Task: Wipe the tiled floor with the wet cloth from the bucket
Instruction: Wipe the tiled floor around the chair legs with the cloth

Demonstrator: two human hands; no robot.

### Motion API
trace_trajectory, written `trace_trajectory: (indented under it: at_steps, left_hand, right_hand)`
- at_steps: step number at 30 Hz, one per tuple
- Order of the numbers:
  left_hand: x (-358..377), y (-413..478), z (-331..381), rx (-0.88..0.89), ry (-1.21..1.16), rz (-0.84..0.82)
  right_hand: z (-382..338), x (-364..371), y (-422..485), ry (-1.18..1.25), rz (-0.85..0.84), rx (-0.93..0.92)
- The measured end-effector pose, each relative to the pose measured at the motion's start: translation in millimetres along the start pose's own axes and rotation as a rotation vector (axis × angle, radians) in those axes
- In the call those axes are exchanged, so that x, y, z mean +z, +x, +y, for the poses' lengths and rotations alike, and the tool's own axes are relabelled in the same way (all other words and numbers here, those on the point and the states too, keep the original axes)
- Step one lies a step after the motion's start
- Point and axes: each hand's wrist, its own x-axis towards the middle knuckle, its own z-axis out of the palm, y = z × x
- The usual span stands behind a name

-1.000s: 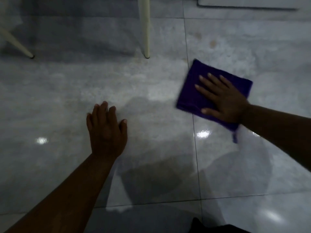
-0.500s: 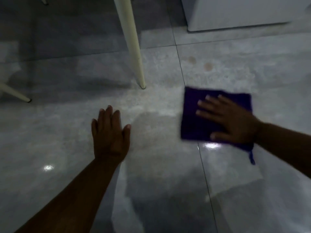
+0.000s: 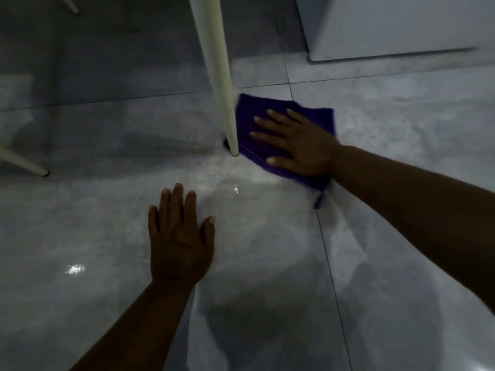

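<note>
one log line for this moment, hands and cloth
right hand: flat on purple cloth beside chair leg | left hand: flat on floor

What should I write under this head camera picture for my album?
Right hand presses a purple cloth by a white chair leg; left hand lies flat.

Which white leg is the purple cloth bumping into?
The thick cream leg in the middle. The purple cloth under the right hand reaches its foot. The leg at the left edge and the far one stand apart.

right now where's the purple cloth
Upper middle of the head view, the purple cloth lies flat under the right hand, against the foot of the white furniture leg.
</note>
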Motion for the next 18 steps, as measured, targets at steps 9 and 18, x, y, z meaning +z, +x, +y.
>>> trace_trajectory:
  at_steps: [9,18]
  left_hand:
    - [-1.7,-0.4,0.1,0.024,0.038,0.005]
    - [-14.5,-12.1,18.1,-0.003,0.049,-0.029]
  right_hand:
    - [28.6,33.6,-156.5,0.153,0.123,0.799]
    - [-188.8,61.5,-333.1,0.145,-0.008,-0.302]
